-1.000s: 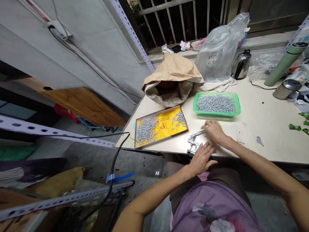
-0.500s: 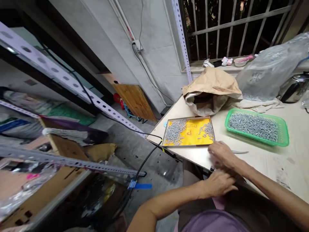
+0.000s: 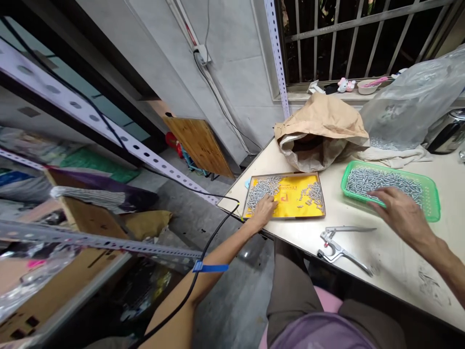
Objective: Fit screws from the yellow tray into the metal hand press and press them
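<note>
My left hand (image 3: 264, 210) rests on the near left part of a yellow tray (image 3: 290, 195) that holds small grey screws, its fingers curled down onto the screws. My right hand (image 3: 394, 210) lies with fingers spread over the near edge of a green basket (image 3: 432, 206) filled with grey screws. Metal hand pliers (image 3: 337, 246) lie open on the table (image 3: 385, 252) between the hands, touched by neither.
A brown paper bag (image 3: 321, 128) and a clear plastic bag (image 3: 410, 111) stand behind the trays, with a kettle (image 3: 448, 131) at the right. Perforated shelving rails (image 3: 109, 140), a black cable (image 3: 203, 252) and cardboard boxes (image 3: 65, 286) fill the left.
Both hands left the pliers at the table's near edge. The left hand went to the yellow tray, the right hand to the green basket. The pliers now lie free.
</note>
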Motion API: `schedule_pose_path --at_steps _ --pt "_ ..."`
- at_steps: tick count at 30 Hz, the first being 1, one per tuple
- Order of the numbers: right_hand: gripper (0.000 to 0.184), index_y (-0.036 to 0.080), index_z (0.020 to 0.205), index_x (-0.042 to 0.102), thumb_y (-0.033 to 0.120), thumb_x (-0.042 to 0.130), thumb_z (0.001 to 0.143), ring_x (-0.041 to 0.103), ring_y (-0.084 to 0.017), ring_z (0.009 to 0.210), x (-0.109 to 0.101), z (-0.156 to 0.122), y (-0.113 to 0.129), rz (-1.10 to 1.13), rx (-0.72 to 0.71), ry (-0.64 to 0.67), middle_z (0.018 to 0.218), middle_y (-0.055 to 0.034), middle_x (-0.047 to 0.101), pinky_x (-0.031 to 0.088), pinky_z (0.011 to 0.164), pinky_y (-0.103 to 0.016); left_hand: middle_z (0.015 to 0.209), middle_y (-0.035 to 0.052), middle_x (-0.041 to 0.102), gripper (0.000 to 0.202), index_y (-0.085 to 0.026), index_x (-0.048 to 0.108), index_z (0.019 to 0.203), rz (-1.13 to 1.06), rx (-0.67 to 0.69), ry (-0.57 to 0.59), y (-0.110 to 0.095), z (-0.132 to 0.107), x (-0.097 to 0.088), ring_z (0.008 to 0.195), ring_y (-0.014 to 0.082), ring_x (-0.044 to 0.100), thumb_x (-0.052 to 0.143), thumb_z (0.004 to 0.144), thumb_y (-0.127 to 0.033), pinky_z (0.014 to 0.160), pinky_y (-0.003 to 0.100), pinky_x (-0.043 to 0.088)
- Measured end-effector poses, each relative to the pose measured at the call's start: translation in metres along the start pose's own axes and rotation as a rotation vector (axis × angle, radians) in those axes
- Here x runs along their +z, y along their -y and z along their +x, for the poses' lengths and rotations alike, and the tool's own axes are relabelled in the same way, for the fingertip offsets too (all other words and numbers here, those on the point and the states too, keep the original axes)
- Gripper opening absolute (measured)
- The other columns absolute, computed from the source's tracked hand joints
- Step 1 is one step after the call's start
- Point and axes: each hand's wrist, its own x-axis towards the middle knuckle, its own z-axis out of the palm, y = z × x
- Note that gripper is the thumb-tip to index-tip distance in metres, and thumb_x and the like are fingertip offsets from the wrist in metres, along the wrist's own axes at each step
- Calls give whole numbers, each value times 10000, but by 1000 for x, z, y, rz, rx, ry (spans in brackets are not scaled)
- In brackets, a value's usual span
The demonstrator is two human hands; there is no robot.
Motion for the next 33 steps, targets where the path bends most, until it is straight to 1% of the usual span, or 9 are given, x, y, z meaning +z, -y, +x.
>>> schedule_pose_path --at_steps 4,8,11,13,16,19,22,25,33 --pt "349 198 1009 676 382 387 944 619 -241 874 12 -41 33 166 22 113 970 -115 660 510 755 -394 895 123 638 235 -129 698 796 -71 -40 -25 2 0 5 950 236 531 475 868 -141 809 331 431" --pt "309 211 995 669 328 387 944 640 -220 873 19 -76 55 261 71 180 974 -104 671 527 764 -366 785 75 654 203 -167 710 745 -254 -76 -59 11 1 0 839 199 569 523 823 -173 801 310 431" --pt "279 221 977 660 307 397 943 645 -204 856 22 -94 65 295 100 196 941 -87 669 527 731 -333 753 54 670 153 -178 698 723 -384 -172 -116 13 2 -11 794 189 589 563 789 -200 772 301 438" --pt "247 236 967 655 280 414 936 642 -194 841 24 -102 71 312 114 208 928 -74 663 521 712 -316 725 43 671 119 -172 680 722 -521 -285 -168 6 2 -18 717 173 598 586 773 -223 715 290 448" --pt "197 243 963 643 256 451 919 630 -192 830 26 -110 79 331 119 227 922 -64 656 508 715 -317 654 24 653 158 -151 643 711 -892 -428 -142 -19 -1 -25 558 128 574 626 759 -301 586 253 450" --pt "157 238 978 631 261 494 904 610 -203 845 27 -112 86 329 123 242 925 -64 650 493 731 -332 673 35 671 269 -122 646 736 -1283 -415 48 -56 -8 -26 552 105 582 738 675 -367 560 231 474" --pt "155 217 998 627 245 513 898 589 -211 849 27 -112 90 307 128 270 937 -74 645 477 738 -339 715 52 692 406 -100 673 813 -1487 -401 265 -92 -16 -23 570 95 595 843 555 -364 599 236 509" --pt "172 189 1021 628 229 514 899 569 -216 842 28 -111 92 280 139 313 944 -86 638 458 727 -341 700 52 691 426 -94 683 803 -1514 -408 375 -116 -23 -16 542 83 580 859 537 -377 583 230 504" --pt "151 184 1003 628 210 532 889 517 -220 857 37 -114 94 222 162 349 938 -86 613 392 719 -333 550 -8 608 417 -107 669 681 -1398 -382 350 -144 -31 10 487 72 491 828 497 -445 502 206 390"
